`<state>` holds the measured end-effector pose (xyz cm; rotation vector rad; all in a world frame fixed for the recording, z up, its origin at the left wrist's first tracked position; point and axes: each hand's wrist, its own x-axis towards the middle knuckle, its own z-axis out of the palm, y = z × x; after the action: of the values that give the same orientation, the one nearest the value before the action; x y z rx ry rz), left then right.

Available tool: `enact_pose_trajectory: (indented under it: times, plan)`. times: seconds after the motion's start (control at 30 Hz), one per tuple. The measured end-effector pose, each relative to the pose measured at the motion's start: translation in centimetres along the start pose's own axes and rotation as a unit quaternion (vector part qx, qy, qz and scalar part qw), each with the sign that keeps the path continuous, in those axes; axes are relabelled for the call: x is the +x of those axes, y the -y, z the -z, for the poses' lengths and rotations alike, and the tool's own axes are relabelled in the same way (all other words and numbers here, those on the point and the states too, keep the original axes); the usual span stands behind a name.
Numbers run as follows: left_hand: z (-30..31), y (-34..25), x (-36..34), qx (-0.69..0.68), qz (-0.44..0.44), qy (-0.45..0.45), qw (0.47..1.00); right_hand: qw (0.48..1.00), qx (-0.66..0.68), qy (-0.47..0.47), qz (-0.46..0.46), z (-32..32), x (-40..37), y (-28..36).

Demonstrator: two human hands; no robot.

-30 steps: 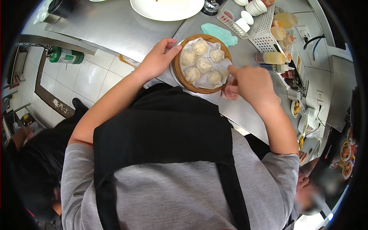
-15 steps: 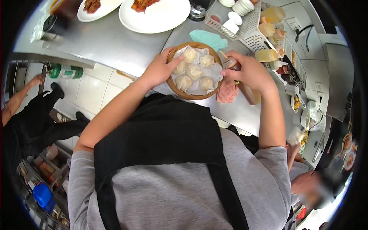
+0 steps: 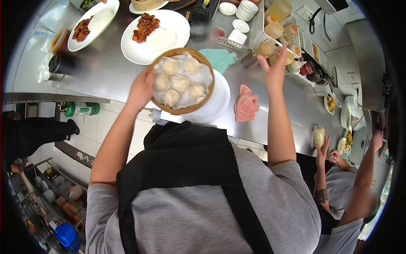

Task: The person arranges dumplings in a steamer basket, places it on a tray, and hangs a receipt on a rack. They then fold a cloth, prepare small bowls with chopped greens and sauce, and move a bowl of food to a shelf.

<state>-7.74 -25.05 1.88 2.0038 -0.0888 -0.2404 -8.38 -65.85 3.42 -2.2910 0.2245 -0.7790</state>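
A round bamboo steamer [image 3: 208, 99] holds several pale dumplings [image 3: 180, 83] on white paper. Wrapped round its left rim, my left hand [image 3: 142, 87] holds it raised and slightly tilted over a white plate [image 3: 222, 99]. My right hand [image 3: 274, 72] is off to the right with fingers spread, nothing in it, near a bottle [image 3: 250, 60] standing by the sauce bottles. A crumpled pink cloth [image 3: 246, 104] lies between the plate and my right forearm. Behind the steamer lies a teal cloth [image 3: 218, 59].
Two white plates of food [image 3: 179, 29] [image 3: 109, 16] stand at the back left. A white basket [image 3: 256, 37] with sauce bottles [image 3: 274, 29] and small dishes is at the back right. Co-workers [image 3: 338, 186] work at the right; another person's legs [image 3: 38, 132] show at the left.
The steamer has moved left with my left hand, revealing the white plate. My right hand has let go of the bottle, moved up and right, and opened.
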Motion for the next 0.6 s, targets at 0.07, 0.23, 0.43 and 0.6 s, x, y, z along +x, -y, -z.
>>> enact_pose_trajectory:
  times: [0.07,0.23,0.43,0.6]
  plan:
    - [2.7,-0.5,-0.3,-0.014,0.002,-0.012,1.0,0.999,-0.035,-0.008,0.02,1.5,-2.8,0.2]
    - [5.5,1.2,-0.1,0.109,0.007,-0.034,0.993,0.969,-0.089,0.229,0.029,1.1,-13.9,-3.4]
    - [-3.1,5.5,1.7,0.167,-0.089,0.061,0.98,0.976,0.0,0.218,0.014,0.2,-15.1,-5.4]
    - [-6.0,0.3,0.6,0.095,-0.054,0.093,0.99,0.993,0.03,0.107,0.046,2.1,-13.1,-0.8]
